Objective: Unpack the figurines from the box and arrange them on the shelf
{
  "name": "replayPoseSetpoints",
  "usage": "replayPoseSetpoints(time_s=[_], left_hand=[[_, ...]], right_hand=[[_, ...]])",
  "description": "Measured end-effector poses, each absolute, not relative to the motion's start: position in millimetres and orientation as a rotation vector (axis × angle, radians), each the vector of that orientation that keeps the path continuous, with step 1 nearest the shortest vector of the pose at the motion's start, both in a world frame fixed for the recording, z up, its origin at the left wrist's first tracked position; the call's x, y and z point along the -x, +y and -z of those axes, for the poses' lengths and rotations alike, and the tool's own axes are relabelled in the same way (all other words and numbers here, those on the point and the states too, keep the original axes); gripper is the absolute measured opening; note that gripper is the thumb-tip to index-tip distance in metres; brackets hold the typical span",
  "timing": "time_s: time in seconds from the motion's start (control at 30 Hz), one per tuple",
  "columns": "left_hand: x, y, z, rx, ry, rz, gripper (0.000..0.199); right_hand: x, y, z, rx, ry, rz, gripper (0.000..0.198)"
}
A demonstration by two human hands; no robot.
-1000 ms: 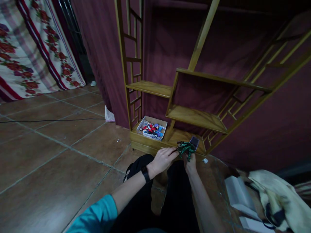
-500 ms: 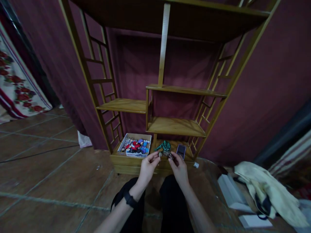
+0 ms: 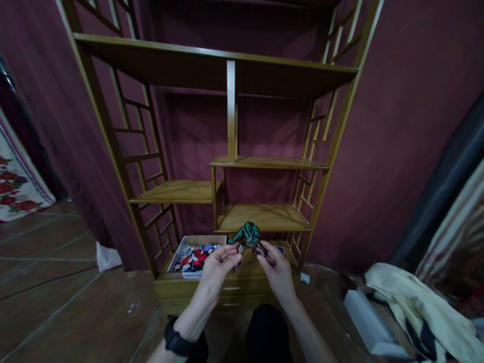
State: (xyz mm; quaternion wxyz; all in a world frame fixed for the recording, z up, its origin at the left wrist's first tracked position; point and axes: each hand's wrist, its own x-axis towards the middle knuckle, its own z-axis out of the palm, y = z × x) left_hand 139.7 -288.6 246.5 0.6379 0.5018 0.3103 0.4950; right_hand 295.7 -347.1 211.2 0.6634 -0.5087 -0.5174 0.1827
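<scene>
Looked higher up a yellow-brown wooden shelf unit (image 3: 176, 191) than 0.5 s earlier.
Took in more of its upper part, against maroon fabric (image 3: 41, 101) over a brown tiled floor (image 3: 49, 312). Showed a shallow white cardboard box (image 3: 192, 275) of small coloured pieces (image 3: 196, 258) at lower left. Pinched, between thumb and fingers of the left hand (image 3: 218, 267) and right hand (image 3: 278, 269), opposite sides of a glossy green-and-brown object (image 3: 248, 233), right of the box.

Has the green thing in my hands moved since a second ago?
Yes, apparently leftward: against the open box on the bottom board, the green item now appears closer to it, though the viewpoint shifted too.
</scene>
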Motion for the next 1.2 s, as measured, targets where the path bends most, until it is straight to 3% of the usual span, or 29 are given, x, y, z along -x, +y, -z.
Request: replayPoseSetpoints(time_s=[0.23,0.73,0.9,1.2], left_hand=[[-159,-286,-303,-1.316,0.609,-1.221,0.034],[-237,-241,-434,-1.509,0.271,-1.269,0.036],[-243,-245,-420,-1.58,0.3,-1.293,0.035],[-208,-271,-344,-2.231,0.605,-1.482,0.025]], right_hand=[[-315,-326,-246,1.082,-1.086,-0.352,0.033],[-400,-298,-393,0.846,-1.152,-0.252,0.033],[-403,-306,-382,0.873,-1.133,-0.268,0.034],[-367,-294,-295,0.858,-0.999,-0.487,0.035]])
